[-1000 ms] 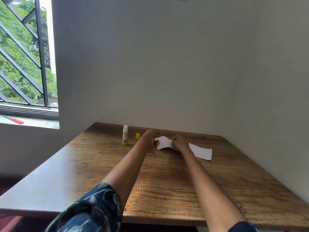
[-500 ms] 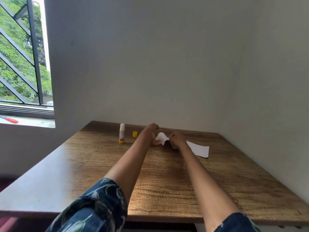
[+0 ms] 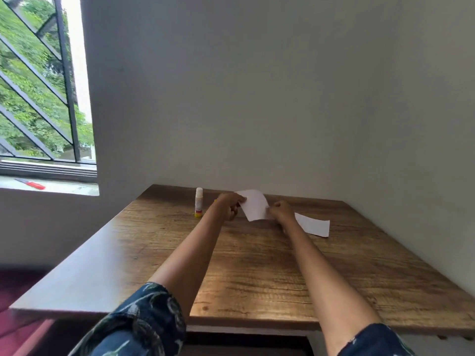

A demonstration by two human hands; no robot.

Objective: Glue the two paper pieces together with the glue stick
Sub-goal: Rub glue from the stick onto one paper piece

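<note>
A white paper piece (image 3: 254, 205) is lifted off the far part of the wooden table (image 3: 257, 265), held almost upright. My left hand (image 3: 230, 205) pinches its upper left edge and my right hand (image 3: 282, 211) pinches its lower right edge. A second white paper piece (image 3: 313, 224) lies flat on the table just right of my right hand. The glue stick (image 3: 198, 202), white with a yellow base, stands uncapped to the left of my left hand. Its yellow cap is almost hidden behind my left hand.
Grey walls close the table at the back and on the right. A barred window (image 3: 38, 86) is at the left, with a red-handled tool (image 3: 30, 183) lying on its sill.
Both hands have raised the first paper piece from the tabletop and turned it upright. The second piece and the glue stick have stayed put.
</note>
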